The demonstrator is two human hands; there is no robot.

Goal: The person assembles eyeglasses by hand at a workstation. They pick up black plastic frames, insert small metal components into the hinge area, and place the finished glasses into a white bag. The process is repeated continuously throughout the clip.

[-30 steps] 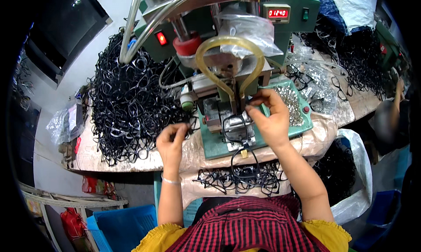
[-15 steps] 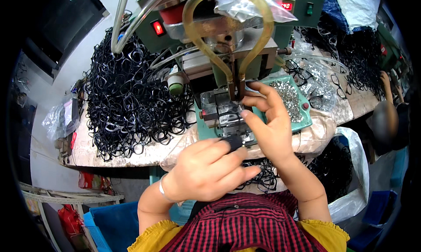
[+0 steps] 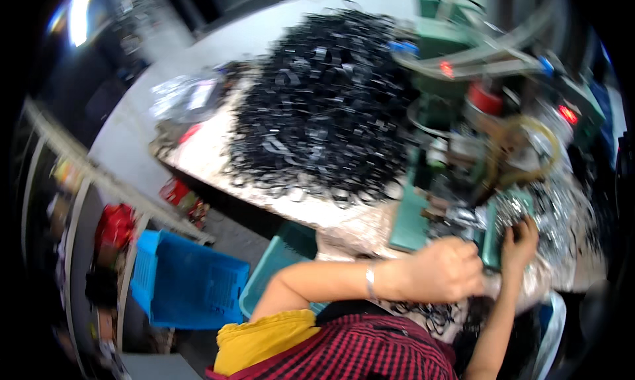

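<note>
Motion blurs much of the view. My left hand (image 3: 444, 271) is closed in front of the green bench machine (image 3: 411, 214), fingers curled toward the metal fixture (image 3: 463, 216); what they hold, if anything, is hidden. My right hand (image 3: 519, 248) is at the green tray (image 3: 489, 244), its fingertips among the small shiny metal parts (image 3: 510, 207). Whether those fingers pinch a part is too smeared to tell. The machine's yellowish hose loop (image 3: 552, 148) arches above the tray.
A large heap of black eyeglass frames (image 3: 324, 115) covers the left of the worktable (image 3: 205, 162). Below the table edge stand a blue crate (image 3: 192, 281) and a green basket (image 3: 271, 274). More black frames (image 3: 430, 314) lie near my lap. Clear plastic bags (image 3: 562, 208) lie right of the tray.
The view has swung left, so the machine now appears farther right. My right hand has left the machine's fixture for the tray of metal parts. My left hand remains in front of the machine.
</note>
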